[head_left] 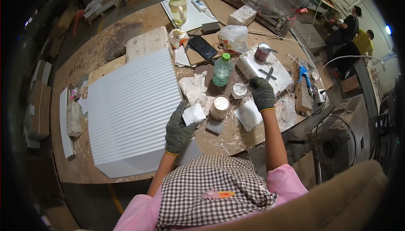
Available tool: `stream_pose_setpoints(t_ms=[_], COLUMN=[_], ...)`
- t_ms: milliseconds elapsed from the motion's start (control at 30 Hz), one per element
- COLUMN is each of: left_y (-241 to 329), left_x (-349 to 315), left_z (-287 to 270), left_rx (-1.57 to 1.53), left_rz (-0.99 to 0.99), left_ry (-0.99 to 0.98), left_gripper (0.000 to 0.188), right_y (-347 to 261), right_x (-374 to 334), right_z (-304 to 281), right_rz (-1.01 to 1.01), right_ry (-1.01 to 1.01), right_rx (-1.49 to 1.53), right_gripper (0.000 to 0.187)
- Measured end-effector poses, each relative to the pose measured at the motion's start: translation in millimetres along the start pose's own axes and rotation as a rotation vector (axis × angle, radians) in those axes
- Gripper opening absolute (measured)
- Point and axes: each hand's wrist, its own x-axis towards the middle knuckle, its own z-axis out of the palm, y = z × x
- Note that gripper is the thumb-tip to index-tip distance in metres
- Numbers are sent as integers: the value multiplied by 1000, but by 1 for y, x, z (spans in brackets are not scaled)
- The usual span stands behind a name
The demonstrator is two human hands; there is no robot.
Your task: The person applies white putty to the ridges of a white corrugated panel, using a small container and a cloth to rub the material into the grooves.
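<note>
Head: white block (193, 114) gripped in left hand (179, 129)

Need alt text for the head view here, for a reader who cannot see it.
Seen from above, a person in dark knit gloves works at a paste-smeared wooden table: the left hand holds a small white block, the right hand reaches to a small cup of white paste. A white ribbed panel lies at left, a green-capped bottle behind.
</note>
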Motion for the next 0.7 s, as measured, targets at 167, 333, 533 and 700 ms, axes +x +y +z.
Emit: stream_pose_setpoints(t_ms=[167,333,533,700], left_y=[13,3,-4,-4], left_x=[4,-2,-1,-4], left_z=[4,4,6,6], left_rx=[21,47,53,-35], left_rz=[10,-1,-5,-13], left_ry=[-17,-5,-37,-6], left_gripper=[79,78,77,77], right_y=[-20,-101,-115,-100], right_x=[-7,-41,-48,-39], right_z=[11,10,21,23], right_rz=[-27,-125,-463,-280], right_ry=[-134,-227,-362,-324], right_rx=[1,476,51,280], right_gripper=[18,40,76,55])
